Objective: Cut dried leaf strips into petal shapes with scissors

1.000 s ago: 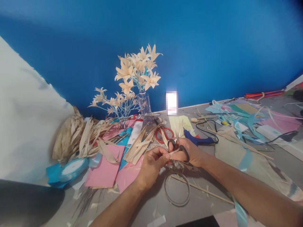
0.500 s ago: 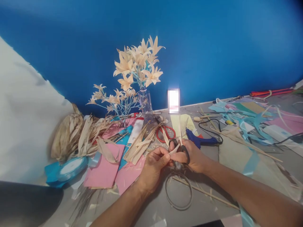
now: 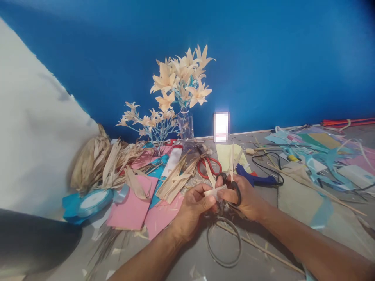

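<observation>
My left hand [image 3: 197,207] is closed, pinching a small pale strip of dried husk [image 3: 216,191] between thumb and fingers. My right hand [image 3: 247,197] is closed around black-handled scissors [image 3: 231,168], whose blades point up and away from me, apart at the tips. The right thumb and a finger also touch the right end of the strip. Just below the hands lies a thin wire ring [image 3: 224,263]. Behind them are red-handled scissors [image 3: 209,167] and a longer dried husk piece [image 3: 210,173]. A blue glue gun [image 3: 258,179] rests right of the scissors.
Cream flowers [image 3: 181,78] stand in a clear bottle [image 3: 186,130] by the blue wall, beside a bright blurred screen [image 3: 222,127]. To the left lie dried husks [image 3: 90,164], pink paper [image 3: 131,207] and a ribbon roll [image 3: 96,203]. Blue ribbons [image 3: 325,162] and a thin stick [image 3: 272,249] are on the right.
The husk strip has turned, from pointing up and narrow to lying nearly level with its flat side showing. The view has shifted slightly left, and the scissors stay in the right hand.
</observation>
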Tool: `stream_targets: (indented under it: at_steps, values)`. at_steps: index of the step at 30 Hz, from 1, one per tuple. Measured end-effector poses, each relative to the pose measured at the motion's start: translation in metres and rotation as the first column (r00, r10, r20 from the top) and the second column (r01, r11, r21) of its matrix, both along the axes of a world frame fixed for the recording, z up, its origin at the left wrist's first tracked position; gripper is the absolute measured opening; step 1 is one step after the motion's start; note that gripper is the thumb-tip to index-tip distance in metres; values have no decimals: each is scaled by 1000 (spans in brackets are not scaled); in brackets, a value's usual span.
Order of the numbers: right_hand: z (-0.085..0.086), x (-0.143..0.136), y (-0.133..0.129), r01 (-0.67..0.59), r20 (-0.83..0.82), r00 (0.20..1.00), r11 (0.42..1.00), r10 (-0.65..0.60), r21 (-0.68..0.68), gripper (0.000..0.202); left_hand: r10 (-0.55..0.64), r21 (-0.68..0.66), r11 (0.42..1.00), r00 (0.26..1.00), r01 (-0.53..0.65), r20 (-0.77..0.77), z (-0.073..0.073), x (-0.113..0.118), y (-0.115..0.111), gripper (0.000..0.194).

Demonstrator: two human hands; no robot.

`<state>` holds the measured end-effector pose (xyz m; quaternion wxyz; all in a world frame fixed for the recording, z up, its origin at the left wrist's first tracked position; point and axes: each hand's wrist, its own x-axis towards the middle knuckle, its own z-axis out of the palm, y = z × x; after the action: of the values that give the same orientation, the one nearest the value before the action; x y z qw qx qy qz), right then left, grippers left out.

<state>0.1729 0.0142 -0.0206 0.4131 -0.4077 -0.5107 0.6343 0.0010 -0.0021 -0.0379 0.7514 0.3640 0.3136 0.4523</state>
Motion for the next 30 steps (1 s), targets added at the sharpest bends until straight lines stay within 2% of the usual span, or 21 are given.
stream_targets:
  at_steps: [4, 7, 11, 13, 16, 21, 23, 27, 30]
  values:
    - [-4, -3, -2, -51, -82, 996, 997, 46, -54, 31, 6, -31, 1000, 1000, -7, -17, -2, 3, -1, 30]
    - [-9, -5, -1, -81, -201, 977, 994, 64, -76, 33, -20, -58, 998, 998, 23, 58, -1, 2, -1, 29]
    - [-10, -8, 1, -138, -330, 938, 988, 107, -72, 34, -54, -9, 998, 988, 56, 146, 1, -2, 0, 32]
    - [-8, -8, 1, -126, -292, 951, 990, 102, -65, 32, -49, 2, 999, 988, 49, 150, 1, -2, 0, 32]
    - [-4, -5, -1, -74, -121, 990, 996, 69, -40, 29, -20, -32, 999, 996, 23, 89, 1, -1, -1, 27]
    - [-7, 1, 2, 10, 51, 999, 1000, -10, 13, 26, -32, -70, 997, 998, 36, 59, 1, -3, 1, 26]
    - [-10, 3, 5, 57, 73, 996, 998, -59, 34, 26, -30, -83, 996, 995, 38, 95, 2, -5, 4, 28]
    - [-12, 4, 9, 163, -5, 987, 984, -163, 75, 26, 70, -123, 991, 984, -50, 164, 3, -8, 7, 32]
    - [-5, 2, 5, 127, 61, 990, 990, -130, 56, 27, 42, -118, 992, 996, -32, 84, 2, -7, 5, 39]
